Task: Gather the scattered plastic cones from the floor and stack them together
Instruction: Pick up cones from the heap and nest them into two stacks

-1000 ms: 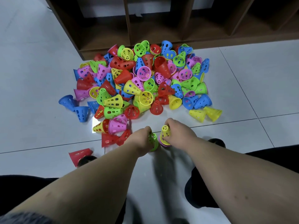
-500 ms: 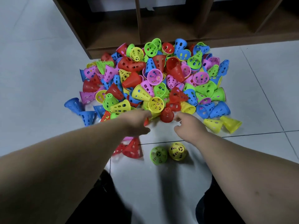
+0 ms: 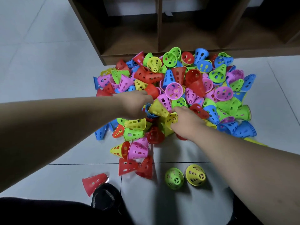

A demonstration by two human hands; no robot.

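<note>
A big pile of perforated plastic cones (image 3: 191,82) in red, blue, green, yellow and pink covers the floor in front of me. My left hand (image 3: 134,103) reaches into the pile's left middle, beside a red cone (image 3: 152,91); its fingertips are buried among cones and what they hold is hidden. Just right of it, my right hand (image 3: 186,123) grips a small yellow cone (image 3: 171,118) at the pile's near edge. A green cone stack (image 3: 174,178) and a yellow cone stack (image 3: 195,174) stand upright side by side on the tile, close to me.
A dark brown wooden shelf unit (image 3: 159,30) stands right behind the pile. One red cone (image 3: 94,184) lies apart at the lower left, next to my black shoe (image 3: 106,198). Two more red cones (image 3: 136,167) lie by the tile joint.
Both hands left the green and yellow stacks standing on the floor and moved forward into the pile. The right hand has taken hold of a yellow cone.
</note>
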